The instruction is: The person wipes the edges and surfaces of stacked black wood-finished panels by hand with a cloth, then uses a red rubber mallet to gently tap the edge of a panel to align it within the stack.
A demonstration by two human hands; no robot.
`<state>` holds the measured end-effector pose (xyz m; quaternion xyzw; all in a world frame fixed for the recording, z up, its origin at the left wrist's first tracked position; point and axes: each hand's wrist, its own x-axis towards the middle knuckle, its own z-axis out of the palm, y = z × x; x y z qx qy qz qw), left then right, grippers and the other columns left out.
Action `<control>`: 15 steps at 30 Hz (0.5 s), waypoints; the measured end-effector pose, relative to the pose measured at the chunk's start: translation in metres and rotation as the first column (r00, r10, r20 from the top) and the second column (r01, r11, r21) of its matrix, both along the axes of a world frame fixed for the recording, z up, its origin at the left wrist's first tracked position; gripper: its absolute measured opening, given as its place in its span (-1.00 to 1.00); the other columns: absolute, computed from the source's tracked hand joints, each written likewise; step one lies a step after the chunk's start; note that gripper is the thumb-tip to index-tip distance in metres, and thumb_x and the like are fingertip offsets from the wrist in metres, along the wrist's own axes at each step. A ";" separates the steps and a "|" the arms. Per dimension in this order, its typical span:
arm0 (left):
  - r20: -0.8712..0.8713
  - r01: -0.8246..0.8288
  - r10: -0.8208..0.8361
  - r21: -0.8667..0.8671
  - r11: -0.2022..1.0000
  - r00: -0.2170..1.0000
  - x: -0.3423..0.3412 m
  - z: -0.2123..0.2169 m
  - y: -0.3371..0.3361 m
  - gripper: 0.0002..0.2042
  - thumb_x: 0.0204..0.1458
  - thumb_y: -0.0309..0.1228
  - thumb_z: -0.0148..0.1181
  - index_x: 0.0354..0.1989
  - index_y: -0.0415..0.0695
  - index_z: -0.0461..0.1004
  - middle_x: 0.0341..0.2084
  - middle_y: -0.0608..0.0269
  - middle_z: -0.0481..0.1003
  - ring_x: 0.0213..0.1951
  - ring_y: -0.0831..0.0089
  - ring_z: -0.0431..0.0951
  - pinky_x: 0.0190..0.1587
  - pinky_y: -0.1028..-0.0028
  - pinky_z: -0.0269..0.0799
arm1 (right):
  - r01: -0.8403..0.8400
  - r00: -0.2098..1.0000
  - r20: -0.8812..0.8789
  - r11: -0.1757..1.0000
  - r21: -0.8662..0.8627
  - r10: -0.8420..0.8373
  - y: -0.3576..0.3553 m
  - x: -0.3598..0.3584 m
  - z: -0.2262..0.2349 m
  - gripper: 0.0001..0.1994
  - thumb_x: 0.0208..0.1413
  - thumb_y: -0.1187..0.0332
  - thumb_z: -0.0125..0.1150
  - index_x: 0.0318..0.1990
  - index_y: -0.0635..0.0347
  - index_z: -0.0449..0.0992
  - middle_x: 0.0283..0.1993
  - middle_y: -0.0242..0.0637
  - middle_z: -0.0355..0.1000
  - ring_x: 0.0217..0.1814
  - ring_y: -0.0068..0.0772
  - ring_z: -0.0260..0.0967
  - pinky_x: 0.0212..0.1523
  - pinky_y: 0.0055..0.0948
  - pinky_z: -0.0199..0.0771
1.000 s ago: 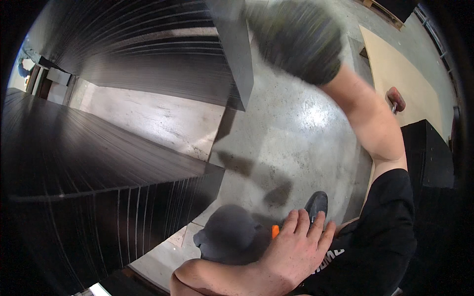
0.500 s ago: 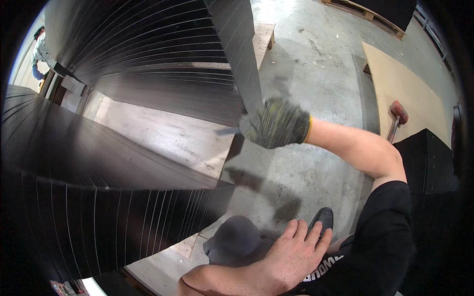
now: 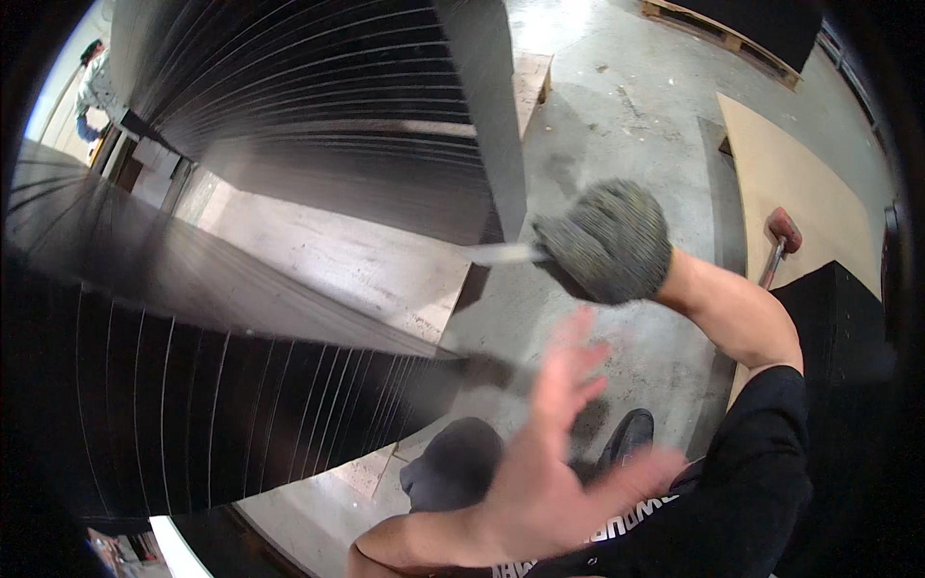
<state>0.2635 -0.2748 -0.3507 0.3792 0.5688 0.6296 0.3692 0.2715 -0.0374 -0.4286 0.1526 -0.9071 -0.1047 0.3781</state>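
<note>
My right hand (image 3: pixel 617 241), in a grey-green knit glove, is closed around a thin, flat, blade-like tool (image 3: pixel 506 253). The tool is blurred, and its handle is hidden in the fist; its tip points left, close to the lower corner of the far stack of black sheets (image 3: pixel 337 106). Bare and smeared by motion, my left hand (image 3: pixel 549 462) is raised over my lap with its fingers spread and nothing in it. A nearer stack of black sheets (image 3: pixel 241 405) fans out on the left. Between the two stacks lies a pale wooden board (image 3: pixel 337 250).
On the right, a red-headed mallet (image 3: pixel 784 231) rests on a tan board (image 3: pixel 771 159), beside a black block (image 3: pixel 829 318). A loaded pallet (image 3: pixel 723 34) stands at the far right on the grey floor (image 3: pixel 617 125). Another person (image 3: pixel 94 82) is at the far left.
My right hand has drawn back to the right with the tool, away from the stack. My left hand has lifted off my lap, fingers spreading. The view has shifted slightly.
</note>
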 end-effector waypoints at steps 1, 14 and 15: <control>0.199 -0.112 0.104 0.027 0.993 0.974 -0.007 -0.004 0.002 -0.39 0.32 -0.29 -0.14 0.42 -0.33 -0.16 0.38 -0.16 0.02 0.34 -0.03 0.15 0.36 0.04 0.02 | -0.032 0.999 -0.026 0.998 -0.045 0.031 -0.012 0.010 0.005 -0.60 0.04 0.20 0.16 0.05 0.09 0.50 -0.27 -0.30 0.47 -0.37 -0.31 0.40 -0.44 -0.25 0.38; 0.355 -0.484 0.460 -0.023 0.874 0.814 -0.012 0.003 -0.003 -0.32 0.38 -0.03 -0.44 0.37 -0.48 -0.06 0.37 -0.23 0.07 0.40 0.04 0.09 0.39 0.22 0.05 | -0.179 0.984 -0.026 0.959 -0.221 0.177 0.000 -0.011 0.036 -0.51 0.22 0.07 0.10 0.25 0.07 0.38 0.32 -0.09 0.28 0.45 -0.02 0.12 0.43 0.08 0.04; 0.328 -0.443 0.430 -0.039 0.896 0.841 -0.007 0.000 -0.008 -0.31 0.35 0.03 -0.42 0.39 -0.36 -0.02 0.32 -0.23 0.16 0.38 0.05 0.15 0.32 0.17 0.20 | -0.114 0.983 -0.145 0.993 -0.017 0.111 0.004 -0.032 0.037 -0.51 0.23 0.13 0.10 0.26 0.09 0.36 0.35 -0.12 0.25 0.46 -0.06 0.10 0.44 0.03 0.05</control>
